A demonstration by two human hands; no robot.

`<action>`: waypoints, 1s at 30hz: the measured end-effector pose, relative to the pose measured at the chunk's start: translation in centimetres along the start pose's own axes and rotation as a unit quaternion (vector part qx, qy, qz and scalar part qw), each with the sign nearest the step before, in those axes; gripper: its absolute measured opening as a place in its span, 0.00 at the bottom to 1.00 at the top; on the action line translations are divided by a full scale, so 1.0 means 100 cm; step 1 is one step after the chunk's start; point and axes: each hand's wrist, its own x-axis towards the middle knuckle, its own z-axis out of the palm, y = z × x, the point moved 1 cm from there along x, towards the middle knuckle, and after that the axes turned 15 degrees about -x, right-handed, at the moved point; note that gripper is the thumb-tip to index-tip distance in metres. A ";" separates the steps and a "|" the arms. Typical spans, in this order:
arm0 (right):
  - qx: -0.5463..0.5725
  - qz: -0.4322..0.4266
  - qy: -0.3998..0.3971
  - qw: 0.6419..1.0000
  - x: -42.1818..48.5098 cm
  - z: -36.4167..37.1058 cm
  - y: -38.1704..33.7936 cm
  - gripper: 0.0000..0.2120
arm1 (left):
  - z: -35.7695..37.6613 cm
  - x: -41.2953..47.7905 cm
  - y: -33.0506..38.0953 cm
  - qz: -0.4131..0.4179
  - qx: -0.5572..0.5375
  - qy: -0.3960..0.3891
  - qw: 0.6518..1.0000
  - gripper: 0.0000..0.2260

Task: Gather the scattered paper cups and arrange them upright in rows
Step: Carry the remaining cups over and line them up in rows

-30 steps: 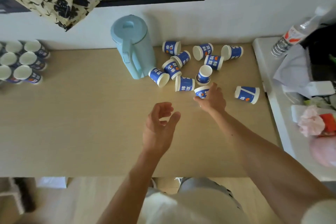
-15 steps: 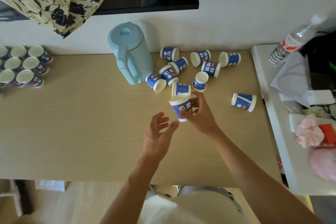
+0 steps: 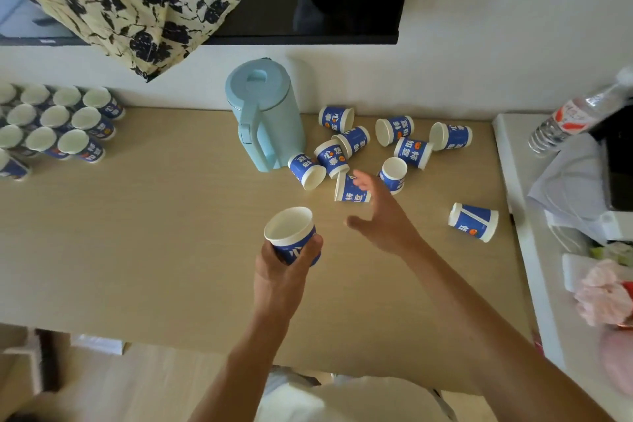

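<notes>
On the pale wood-grain counter (image 3: 144, 250), the left hand (image 3: 281, 271) has its grip wrapped around the lower half of a blue-and-white paper cup (image 3: 291, 236), held upright with its open mouth facing up, above the counter's middle. Fingers curl round the cup's right side and the thumb round its left.

The right hand (image 3: 383, 216) is to the right and slightly farther, its grip spread wide with nothing in it, palm down. Its fingertips (image 3: 362, 181) overlap a tipped paper cup (image 3: 351, 190) lying on its side; whether they touch it cannot be told.

Farther off lies the scattered cluster of blue-and-white paper cups (image 3: 359, 147), most on their sides, some touching each other. One small cup (image 3: 394, 173) in that cluster stands upright just right of the fingertips. A lone tipped cup (image 3: 474, 221) lies well apart to the right, near the counter's right edge.

A light blue plastic jug with a lid and handle (image 3: 263, 113) stands at the far side, just left of the cluster, one tipped cup touching its base.

At the far left, the upright cups in rows (image 3: 58, 123) stand close together, mouths up.

A clear plastic bottle (image 3: 568, 120) rests on a white side surface (image 3: 513, 161) at the right.
</notes>
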 end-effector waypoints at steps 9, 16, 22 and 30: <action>-0.375 0.005 -0.005 0.927 0.073 0.059 0.036 0.37 | -0.039 -0.021 -0.002 0.020 -0.001 0.045 0.999 0.14; -0.406 -0.003 0.020 0.914 0.047 0.090 0.029 0.33 | -0.085 -0.030 0.002 0.030 -0.031 0.084 0.996 0.14; -0.094 0.012 0.053 0.994 0.015 0.109 -0.067 0.31 | -0.136 -0.038 0.013 0.069 -0.052 0.104 0.991 0.13; 0.150 -0.060 0.012 0.987 -0.061 0.175 -0.232 0.26 | -0.260 -0.066 0.036 0.129 -0.115 0.155 0.973 0.17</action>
